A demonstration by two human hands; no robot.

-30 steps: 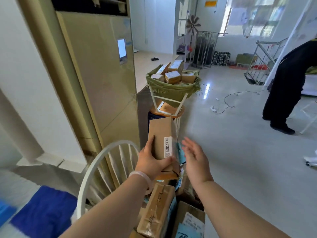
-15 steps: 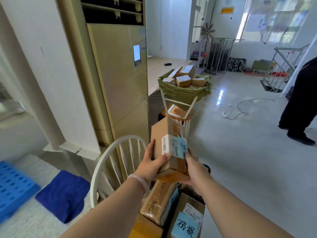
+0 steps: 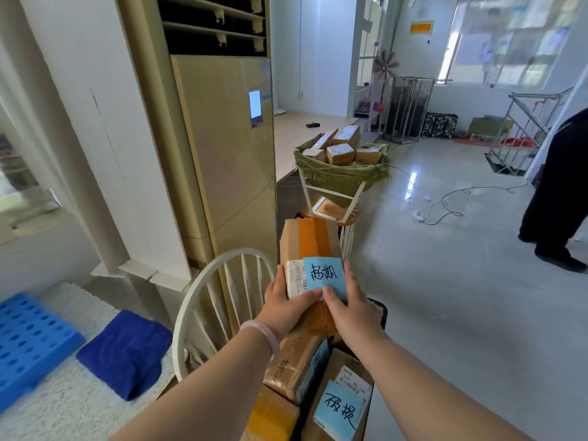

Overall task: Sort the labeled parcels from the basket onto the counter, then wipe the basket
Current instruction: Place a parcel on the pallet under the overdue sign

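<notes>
The left hand (image 3: 286, 308) and the right hand (image 3: 350, 313) both grasp one brown cardboard parcel (image 3: 313, 246), held in the air in front of the person, above the black-rimmed basket (image 3: 381, 313). The left fingers are curled round the left edge of the parcel, with the thumb on its white shipping label (image 3: 294, 278). The right fingers (image 3: 348, 275) are wrapped round the right edge, with the thumb on the lower edge of a blue note (image 3: 324, 275) bearing handwritten characters. The blue note overlaps the shipping label, and orange tape runs along the top face of the parcel. A pale bracelet (image 3: 264, 335) sits on the left wrist. Below the hands, a second parcel (image 3: 342, 405) with its own blue handwritten note lies beside a third parcel (image 3: 292, 367), both in the basket. A white chair (image 3: 203, 297) stands just left of the basket. A folded blue cloth (image 3: 127, 351) lies on the speckled surface near a blue perforated tray (image 3: 28, 338). A tall gold air conditioner (image 3: 229, 148) stands behind the chair, with the desk (image 3: 292, 138) beyond it. A green-lined bin (image 3: 340, 176) filled with small boxes rests on a stool beside the desk. A person in dark clothes (image 3: 560, 192) stands at the right edge.
</notes>
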